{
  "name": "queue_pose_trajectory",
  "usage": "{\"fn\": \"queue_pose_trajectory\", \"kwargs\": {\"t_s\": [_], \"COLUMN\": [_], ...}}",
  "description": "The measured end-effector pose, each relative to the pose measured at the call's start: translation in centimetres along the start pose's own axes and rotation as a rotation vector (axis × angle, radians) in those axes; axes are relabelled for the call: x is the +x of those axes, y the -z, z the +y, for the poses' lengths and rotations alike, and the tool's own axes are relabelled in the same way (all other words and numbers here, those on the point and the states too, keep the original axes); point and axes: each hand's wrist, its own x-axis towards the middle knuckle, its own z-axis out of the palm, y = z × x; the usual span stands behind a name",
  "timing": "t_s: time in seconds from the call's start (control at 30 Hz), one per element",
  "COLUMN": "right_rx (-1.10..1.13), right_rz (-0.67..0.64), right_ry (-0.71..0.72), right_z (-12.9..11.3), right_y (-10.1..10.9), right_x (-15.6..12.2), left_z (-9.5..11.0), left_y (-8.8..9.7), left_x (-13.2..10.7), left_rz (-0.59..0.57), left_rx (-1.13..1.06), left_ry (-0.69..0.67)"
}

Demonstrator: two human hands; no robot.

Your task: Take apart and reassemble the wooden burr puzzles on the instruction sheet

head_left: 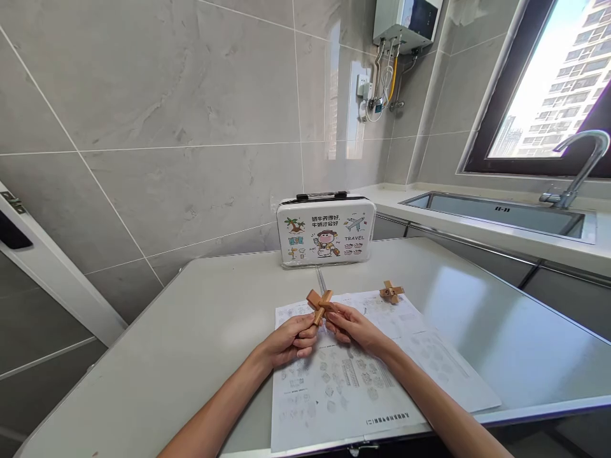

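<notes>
A small wooden cross-shaped puzzle is held up just above a printed instruction sheet. My left hand pinches its lower end from the left, fingers curled. My right hand grips it from the right, fingers closed on the wood. A second wooden puzzle lies on the sheet's far right corner, apart from both hands.
The sheet lies on a grey table pushed against a tiled wall. A white tin case with cartoon prints stands at the table's back edge. A sink with a tap is at the right, under a window.
</notes>
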Motion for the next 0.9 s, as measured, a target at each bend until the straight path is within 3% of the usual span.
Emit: {"fn": "queue_pose_trajectory", "kwargs": {"t_s": [0.37,0.67,0.9], "right_rx": [0.138,0.534,0.692], "right_rz": [-0.023,0.411,0.583], "right_ry": [-0.023,0.131,0.166], "right_z": [0.0,0.4,2.2], "right_y": [0.0,2.9,4.9], "right_x": [0.1,1.0,1.6], "left_z": [0.1,0.8,1.2], "left_y": [-0.2,1.8,2.6], "left_x": [0.8,1.2,1.1], "left_rz": [0.156,0.314,0.341], "left_rx": [0.058,-0.129,-0.186], "left_ry": [-0.077,-0.219,-0.280]}}
